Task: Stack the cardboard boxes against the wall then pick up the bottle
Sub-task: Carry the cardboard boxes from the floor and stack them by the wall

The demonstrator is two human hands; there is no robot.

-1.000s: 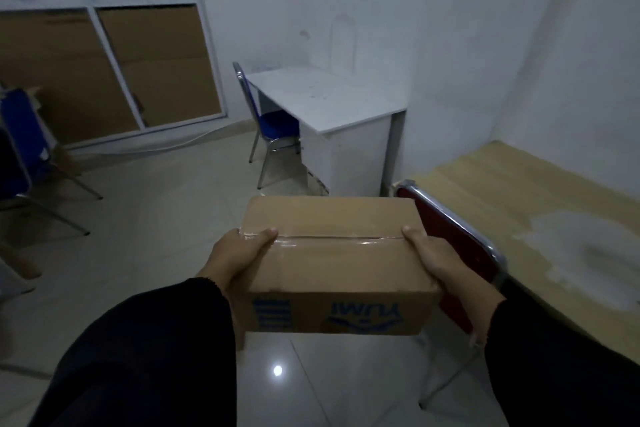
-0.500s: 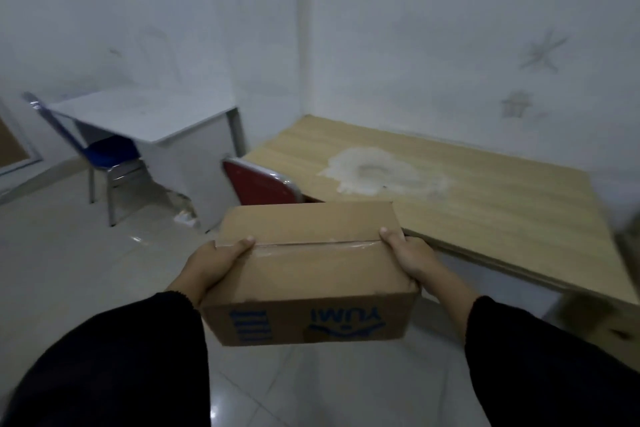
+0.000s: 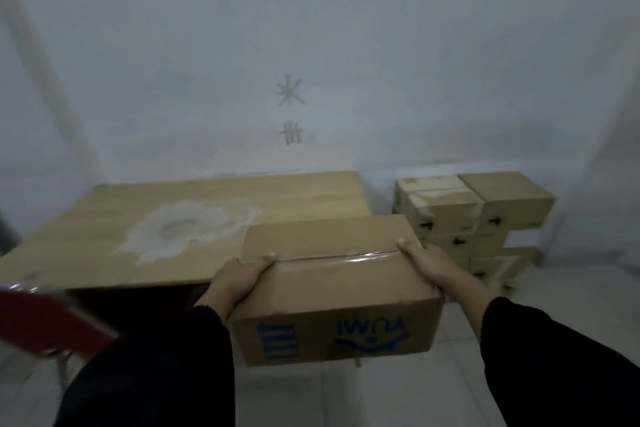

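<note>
A plain white wall (image 3: 346,28) fills the upper view, grey in the dim light. On it are two faint marks, a star-shaped cross (image 3: 290,90) above a small grid of strokes (image 3: 292,133) (what made them is unclear). A light wooden table (image 3: 277,198) stands against the wall, a whitish blotchy stain (image 3: 183,229) on its top. A blurred red chair (image 3: 45,319) sits lower left on pale floor tiles (image 3: 571,284).

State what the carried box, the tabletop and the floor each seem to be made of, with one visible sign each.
Carried box: matte brown cardboard, creased edges, glossy clear tape along its seam.
Tabletop: probably wood-look laminate, pale grain streaks, a whitish worn patch.
Floor: likely glazed light tile, faint joint lines.
</note>
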